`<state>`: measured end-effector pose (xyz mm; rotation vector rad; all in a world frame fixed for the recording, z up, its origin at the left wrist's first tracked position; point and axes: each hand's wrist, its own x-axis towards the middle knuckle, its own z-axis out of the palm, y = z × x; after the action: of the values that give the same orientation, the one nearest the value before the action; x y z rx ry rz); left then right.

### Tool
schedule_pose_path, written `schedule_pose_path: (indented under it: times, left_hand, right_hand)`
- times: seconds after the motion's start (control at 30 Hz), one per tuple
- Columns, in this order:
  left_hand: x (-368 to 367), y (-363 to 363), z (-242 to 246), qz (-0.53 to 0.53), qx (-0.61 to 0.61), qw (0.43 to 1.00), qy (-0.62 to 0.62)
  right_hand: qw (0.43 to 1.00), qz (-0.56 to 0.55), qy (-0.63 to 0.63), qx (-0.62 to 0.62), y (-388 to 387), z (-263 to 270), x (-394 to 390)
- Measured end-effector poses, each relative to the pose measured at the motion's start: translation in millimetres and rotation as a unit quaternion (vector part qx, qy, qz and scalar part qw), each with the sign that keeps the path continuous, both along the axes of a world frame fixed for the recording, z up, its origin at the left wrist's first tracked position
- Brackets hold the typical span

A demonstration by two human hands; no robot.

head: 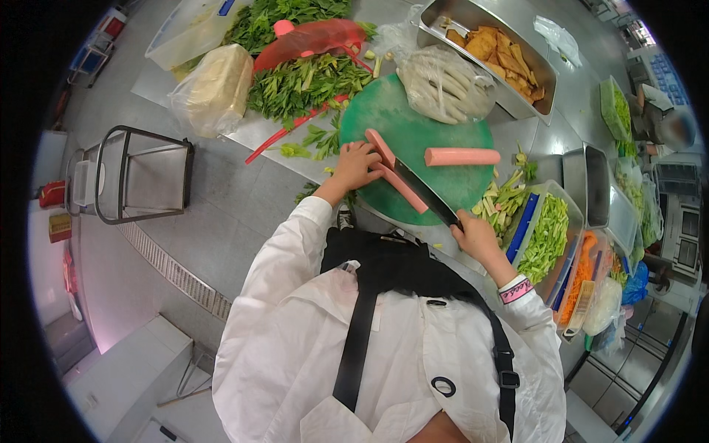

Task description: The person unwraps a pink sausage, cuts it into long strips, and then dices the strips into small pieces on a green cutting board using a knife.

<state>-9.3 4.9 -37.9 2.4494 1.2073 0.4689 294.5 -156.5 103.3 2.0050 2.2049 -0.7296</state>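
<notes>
My right hand (476, 235) grips the handle of a kitchen knife (426, 191), its blade lying between pieces of pink sausage on a round green cutting board (462, 194). My left hand (357, 165) rests at the board's left edge, fingers on the sausage pieces left of the blade. One long piece of sausage (407, 191) points towards me along the blade, and another piece (379, 145) reaches away beyond my fingertips. A separate pink sausage log (462, 156) lies on the right half of the board. Whether the blade touches the sausage cannot be told.
A bag of pale, long pieces (446, 83) overlaps the board's far edge. Behind stands a steel pan (512, 99) of browned slices. Leafy greens (304, 86) and a wrapped pale block (216, 88) lie left; a tub of chopped celery (545, 235) stands right. Another person (659, 111) is far right.
</notes>
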Motion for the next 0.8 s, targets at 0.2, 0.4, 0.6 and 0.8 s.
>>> schedule_pose_path:
  times: [0.2,0.4,0.6,0.8]
  left_hand:
    - [-2,0,-3,-0.001,0.005,1.000,-0.001]
    - [-3,1,-3,-0.002,0.006,1.000,-0.015]
    - [-3,1,-6,-0.009,0.006,0.999,-0.031]
    - [-4,1,-15,-0.028,0.012,0.998,-0.052]
  right_hand:
    - [1.000,0.005,-0.025,-0.005,-1,17,-14]
    - [0.999,0.017,-0.033,-0.015,5,19,-16]
    - [0.997,0.016,-0.062,-0.037,2,-10,-15]
    - [0.999,-0.010,-0.047,-0.019,-2,-56,-18]
